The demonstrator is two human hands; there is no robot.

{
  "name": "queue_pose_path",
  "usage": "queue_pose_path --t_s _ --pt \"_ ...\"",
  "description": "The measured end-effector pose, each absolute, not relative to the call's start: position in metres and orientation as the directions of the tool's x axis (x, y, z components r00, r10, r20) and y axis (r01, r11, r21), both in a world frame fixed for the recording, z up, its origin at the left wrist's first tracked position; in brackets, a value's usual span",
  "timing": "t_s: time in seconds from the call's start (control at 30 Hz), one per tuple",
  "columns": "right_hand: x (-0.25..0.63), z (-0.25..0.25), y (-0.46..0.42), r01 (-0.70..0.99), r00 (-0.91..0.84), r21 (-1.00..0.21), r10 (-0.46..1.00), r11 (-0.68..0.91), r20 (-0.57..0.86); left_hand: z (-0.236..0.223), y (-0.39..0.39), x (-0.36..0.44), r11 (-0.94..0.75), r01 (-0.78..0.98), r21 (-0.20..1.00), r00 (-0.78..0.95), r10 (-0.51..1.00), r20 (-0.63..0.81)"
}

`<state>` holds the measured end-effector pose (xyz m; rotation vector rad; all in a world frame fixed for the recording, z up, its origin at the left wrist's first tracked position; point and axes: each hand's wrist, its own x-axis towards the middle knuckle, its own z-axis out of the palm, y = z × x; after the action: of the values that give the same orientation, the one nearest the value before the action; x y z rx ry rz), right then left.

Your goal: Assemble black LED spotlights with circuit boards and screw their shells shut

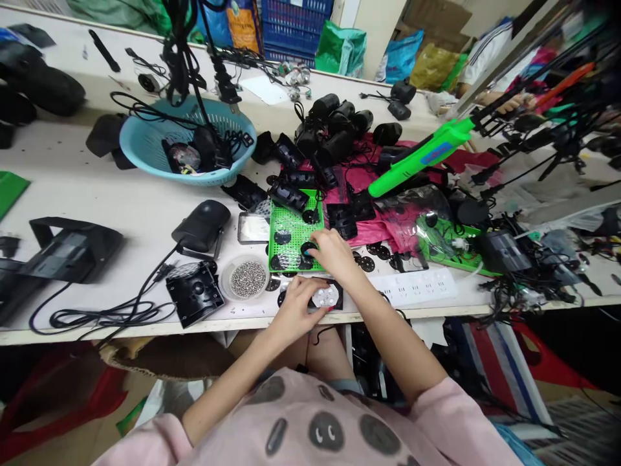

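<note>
My left hand [301,299] grips a black lamp housing [338,292] with a round white board [324,297] in it, at the table's front edge. Over the near right part of a green perforated tray [294,228], my right hand [334,254] pinches a small round black disc [309,250]; its fingertips are partly hidden. More black discs [282,237] lie in this tray, and others [365,262] are scattered to its right. Left of my hands stands a clear round tub [224,279] of small metal pieces [248,279], probably screws.
A green electric screwdriver [422,157] hangs aslant above black housings [339,120]. A blue basket [187,173] holds cables and parts. Nearer are a black lamp [202,226], a square black housing [195,294] and a white power strip [412,288]. Another person's hand [509,101] shows far right.
</note>
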<state>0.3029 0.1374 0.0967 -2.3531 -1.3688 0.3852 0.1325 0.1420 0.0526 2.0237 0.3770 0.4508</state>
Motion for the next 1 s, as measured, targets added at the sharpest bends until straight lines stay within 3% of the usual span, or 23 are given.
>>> queue_pose_path --t_s 0.17,0.43,1.0 --pt "0.302 0.091 0.145 0.811 0.473 -0.338 0.875 -0.477 -0.101 0.055 0.143 0.134 -0.493 0.113 0.863 0.9 0.419 0.122" --pt "0.303 0.088 0.147 0.812 0.471 -0.303 0.867 -0.499 -0.163 0.056 0.143 0.134 -0.491 0.128 0.861 0.913 0.398 0.091" --pt "0.313 0.101 0.146 0.765 0.383 -0.454 0.89 -0.456 -0.247 0.055 0.144 0.131 -0.454 0.125 0.882 0.913 0.402 0.077"
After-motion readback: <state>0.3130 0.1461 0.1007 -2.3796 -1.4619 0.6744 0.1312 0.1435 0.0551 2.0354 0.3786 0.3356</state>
